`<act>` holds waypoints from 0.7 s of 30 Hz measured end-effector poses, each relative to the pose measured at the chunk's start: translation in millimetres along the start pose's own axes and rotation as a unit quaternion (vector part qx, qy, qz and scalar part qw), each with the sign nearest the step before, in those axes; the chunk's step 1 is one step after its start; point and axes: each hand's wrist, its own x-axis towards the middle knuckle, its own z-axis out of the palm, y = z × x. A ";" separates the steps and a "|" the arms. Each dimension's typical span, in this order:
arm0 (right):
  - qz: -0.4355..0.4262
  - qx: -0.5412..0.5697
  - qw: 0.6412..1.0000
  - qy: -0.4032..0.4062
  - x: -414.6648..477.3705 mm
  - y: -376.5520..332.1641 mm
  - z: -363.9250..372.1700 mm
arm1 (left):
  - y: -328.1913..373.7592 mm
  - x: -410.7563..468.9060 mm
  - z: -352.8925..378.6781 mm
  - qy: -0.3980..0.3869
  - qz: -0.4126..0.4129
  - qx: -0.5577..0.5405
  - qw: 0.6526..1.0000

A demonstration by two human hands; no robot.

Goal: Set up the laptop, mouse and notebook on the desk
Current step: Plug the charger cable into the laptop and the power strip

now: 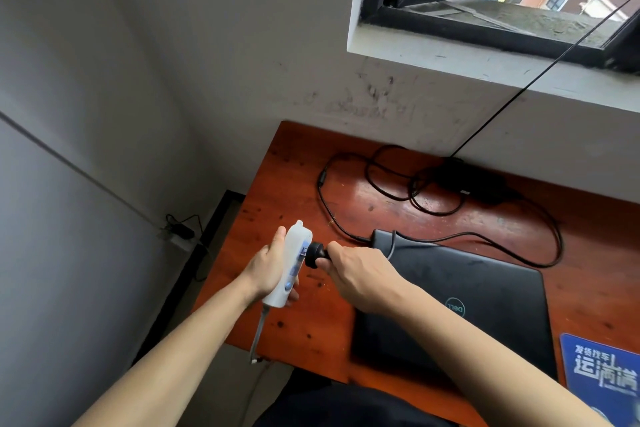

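A closed black laptop (471, 305) lies on the reddish wooden desk (298, 170). Its black charger cable (349, 229) loops across the desk to a power brick (474, 180) by the wall. My left hand (273, 270) holds a white power strip (292, 263) upright above the desk's left edge, its grey cord hanging down. My right hand (360, 274) grips a black plug (317, 255) whose face touches the strip's socket side. A blue mouse pad (602, 378) with white lettering lies at the lower right. No mouse or notebook is visible.
A white wall rises behind the desk, with an open black-framed window (485, 3) above the right side. A thin black wire (540, 73) runs from the window down to the desk. A small black adapter (180, 230) sits on the floor to the left.
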 end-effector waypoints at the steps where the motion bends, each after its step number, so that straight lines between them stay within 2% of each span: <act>1: 0.001 0.008 1.000 0.008 0.0 0.2 0.0 | 3.0 0.5 -1.4 -0.008 -0.004 -0.008 1.000; 8: -0.002 -0.014 1.000 0.027 4.2 2.3 -7.4 | 18.6 2.5 2.5 0.021 0.009 0.014 1.000; 15: -0.010 -0.040 0.999 0.034 10.2 -0.4 -20.4 | 29.8 -1.6 -5.1 -0.050 -0.028 -0.032 0.998; 21: -0.006 -0.076 0.997 0.025 11.0 -3.9 -19.9 | 31.3 -3.4 8.0 -0.011 0.015 0.004 1.000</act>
